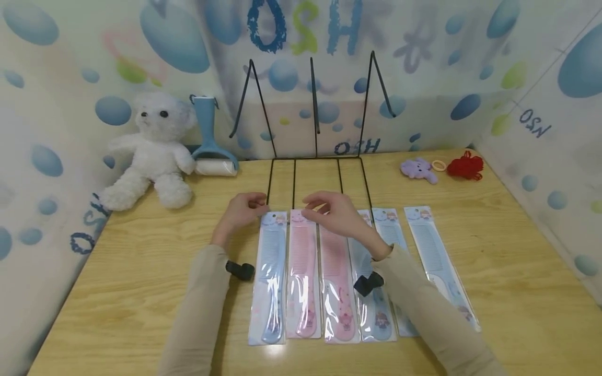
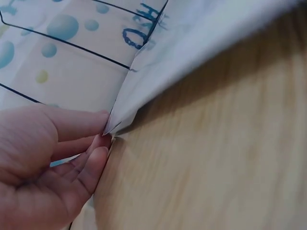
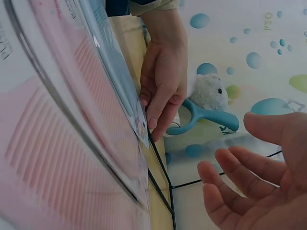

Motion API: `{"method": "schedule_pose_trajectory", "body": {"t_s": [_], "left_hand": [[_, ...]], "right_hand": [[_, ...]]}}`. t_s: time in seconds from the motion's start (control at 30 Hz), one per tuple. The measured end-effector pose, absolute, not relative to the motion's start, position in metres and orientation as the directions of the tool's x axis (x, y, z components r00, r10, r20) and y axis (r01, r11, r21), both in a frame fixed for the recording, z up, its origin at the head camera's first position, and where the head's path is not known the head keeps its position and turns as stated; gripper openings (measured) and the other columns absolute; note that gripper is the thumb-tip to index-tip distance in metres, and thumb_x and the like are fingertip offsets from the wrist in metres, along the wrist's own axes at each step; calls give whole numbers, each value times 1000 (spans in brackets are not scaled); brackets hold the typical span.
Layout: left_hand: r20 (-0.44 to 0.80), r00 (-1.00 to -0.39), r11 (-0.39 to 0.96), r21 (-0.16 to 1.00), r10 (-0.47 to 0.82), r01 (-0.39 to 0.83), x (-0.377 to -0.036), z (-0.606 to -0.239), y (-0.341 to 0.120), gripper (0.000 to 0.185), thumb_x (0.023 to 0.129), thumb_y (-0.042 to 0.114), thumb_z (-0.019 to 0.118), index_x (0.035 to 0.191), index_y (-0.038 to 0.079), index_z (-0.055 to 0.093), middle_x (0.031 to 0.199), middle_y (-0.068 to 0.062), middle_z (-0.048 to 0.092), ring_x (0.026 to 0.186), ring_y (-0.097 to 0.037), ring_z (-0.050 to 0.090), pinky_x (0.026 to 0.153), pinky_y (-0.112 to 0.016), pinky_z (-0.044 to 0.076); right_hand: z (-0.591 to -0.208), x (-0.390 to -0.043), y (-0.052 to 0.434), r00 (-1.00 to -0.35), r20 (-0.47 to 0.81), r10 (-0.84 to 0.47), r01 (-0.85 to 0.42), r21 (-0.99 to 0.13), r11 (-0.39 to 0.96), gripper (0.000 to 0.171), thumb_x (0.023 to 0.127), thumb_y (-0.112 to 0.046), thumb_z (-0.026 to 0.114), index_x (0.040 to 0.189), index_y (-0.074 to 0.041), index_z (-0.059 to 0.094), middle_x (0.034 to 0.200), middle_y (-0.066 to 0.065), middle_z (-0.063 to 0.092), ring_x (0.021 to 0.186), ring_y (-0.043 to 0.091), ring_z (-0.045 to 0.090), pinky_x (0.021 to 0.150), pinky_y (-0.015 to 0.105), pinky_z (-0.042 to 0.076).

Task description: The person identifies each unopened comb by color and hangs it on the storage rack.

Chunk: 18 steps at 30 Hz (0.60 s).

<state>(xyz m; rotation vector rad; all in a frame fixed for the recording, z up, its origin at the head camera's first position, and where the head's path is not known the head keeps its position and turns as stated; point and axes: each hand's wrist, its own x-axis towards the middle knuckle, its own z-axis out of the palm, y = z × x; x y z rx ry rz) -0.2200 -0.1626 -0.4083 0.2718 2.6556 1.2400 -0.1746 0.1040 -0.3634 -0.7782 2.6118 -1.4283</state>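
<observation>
Several packaged combs lie side by side on the wooden table [image 1: 141, 282]. My left hand [image 1: 260, 207] pinches the top left corner of the leftmost blue comb package [image 1: 271, 271]. In the left wrist view the thumb and fingers of that hand [image 2: 103, 136] nip the lifted corner of the package [image 2: 192, 43]. My right hand [image 1: 314, 210] hovers with relaxed fingers over the tops of the two pink comb packages [image 1: 302, 271], holding nothing. In the right wrist view the right hand [image 3: 240, 177] is open beside a pink package [image 3: 57, 143], and the left hand [image 3: 156, 108] is at the package edge.
A black wire rack [image 1: 315, 156] stands behind the combs. A white teddy bear [image 1: 152, 151] and a blue lint roller [image 1: 211, 154] sit at the back left. At the back right lie a purple toy [image 1: 417, 169], a small ring [image 1: 438, 165] and red yarn [image 1: 465, 164]. Bubble-print walls enclose the table.
</observation>
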Motion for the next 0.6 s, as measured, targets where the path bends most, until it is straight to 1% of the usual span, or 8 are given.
{"method": "schedule_pose_trajectory", "body": {"t_s": [0.17,0.3,0.43,0.6], "left_hand": [[-99,-971,639,766,218,66,-222,-410,-160,44,91,14,65,130,-5,55,112,-19,62,102,-30,57,83,-36,50],[-111,-972,640,767,205,48,-223,-409,-159,44,91,15,65,130,-3,55,111,-18,62,102,-29,57,83,-36,50],[-114,-973,639,768,199,41,-224,-411,-159,44,91,15,66,130,-3,56,111,-18,62,102,-29,58,83,-36,50],[-123,-973,646,763,195,33,-225,-413,-159,45,91,17,66,131,-2,55,112,-17,62,103,-29,57,85,-36,50]], "right_hand": [[-363,-181,92,-863,135,-487,-381,-807,450,34,91,-20,66,119,0,64,103,9,69,87,20,66,76,30,55],[-362,-186,85,-855,122,-504,-384,-802,458,32,91,-20,66,117,-1,65,101,8,69,85,19,66,74,28,55],[-360,-191,80,-840,124,-528,-409,-784,467,30,91,-19,67,114,-1,66,102,9,69,90,20,65,78,27,55],[-359,-200,73,-837,76,-541,-391,-776,495,31,90,-19,67,115,0,65,104,9,68,95,19,63,81,27,54]]}}
